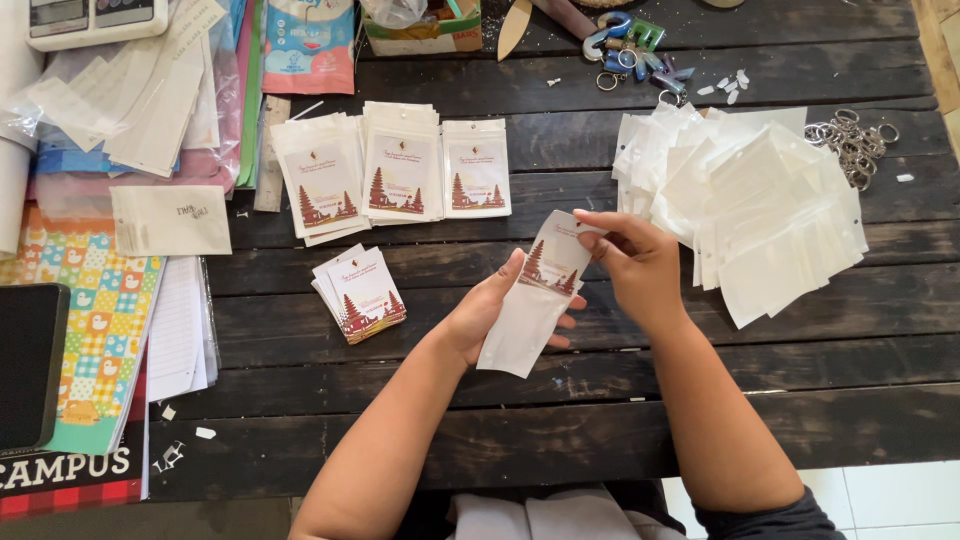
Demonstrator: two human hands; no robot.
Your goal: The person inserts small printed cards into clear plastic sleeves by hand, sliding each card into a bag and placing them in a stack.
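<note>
Dark wooden plank surface (560, 420) fills the view and carries all items. At its left edge lies a patterned sheet with coloured squares (95, 320), partly under a black flat object (28, 365) and a stack of white lined paper (182, 330).

At right, a large loose heap of empty white pouches (760, 205) is spread across the planks, just beside the right hand. A cluster of metal key rings (852, 135) lies at the heap's upper right corner.

Above centre, three stacks of filled pouches with printed cards (400, 172) stand in a row, side by side. Below and left of them, a small fanned pile of printed cards (362, 293) lies near the left hand, not touching it.

At top centre sits a small group of coloured keychain pieces (630, 50), well apart from the hands.

Left hand (487, 312) is closed on a white pouch (520, 320), thumb across its front and fingers behind; the pouch is raised over the surface, tilted, between both hands. Right hand (635, 262) pinches the top of a printed card (555, 262) between thumb and fingertips; the card's lower part sits inside the pouch mouth, the upper part protrudes.
</note>
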